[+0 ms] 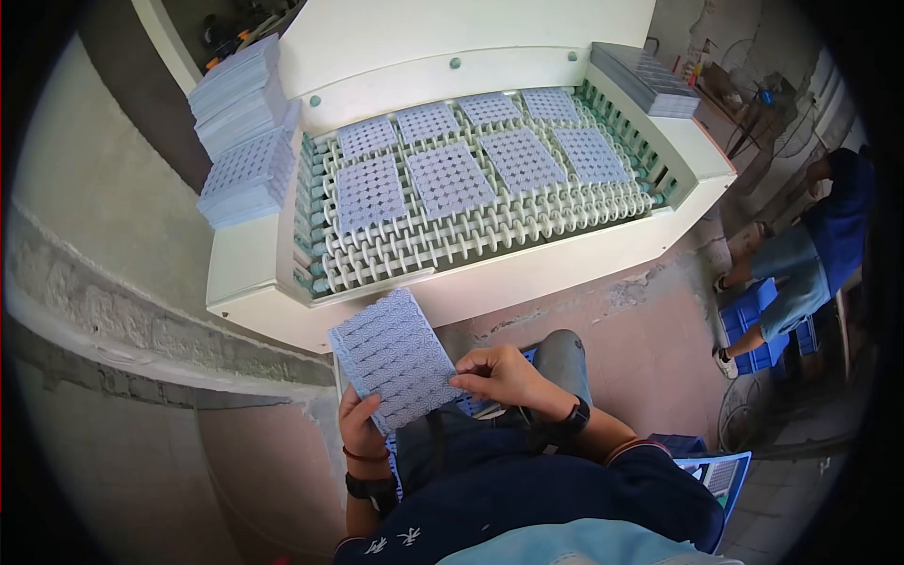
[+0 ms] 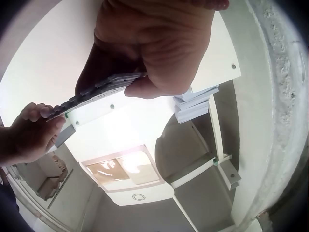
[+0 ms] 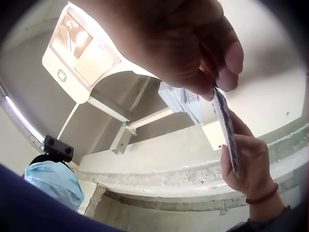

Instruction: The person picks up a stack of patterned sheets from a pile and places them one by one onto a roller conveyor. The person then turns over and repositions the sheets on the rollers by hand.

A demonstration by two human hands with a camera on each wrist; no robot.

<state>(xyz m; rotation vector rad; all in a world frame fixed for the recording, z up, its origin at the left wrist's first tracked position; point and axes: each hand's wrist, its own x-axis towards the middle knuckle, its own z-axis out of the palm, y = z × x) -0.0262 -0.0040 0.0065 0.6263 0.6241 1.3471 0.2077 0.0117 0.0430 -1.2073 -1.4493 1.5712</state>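
A thin stack of blue-and-white patterned panels point(image 1: 400, 353) is held tilted over the person's lap, in front of a roller machine. My left hand point(image 1: 362, 426) grips its lower left edge, thumb on the upper face and fingers behind. At the right edge, my right hand point(image 1: 504, 379) pinches the stack between thumb and forefinger. From the left wrist, the panels point(image 2: 96, 92) show nearly edge-on, with stepped layers. The right wrist view also catches their thin edge point(image 3: 226, 128) between both hands.
Similar panels point(image 1: 370, 193) lie in two rows on the white rollers point(image 1: 490, 231). Panel stacks point(image 1: 247, 169) stand on the machine's left side, and a darker stack point(image 1: 645, 80) on its right. Another person point(image 1: 800, 254) is at the right beside blue crates point(image 1: 753, 325).
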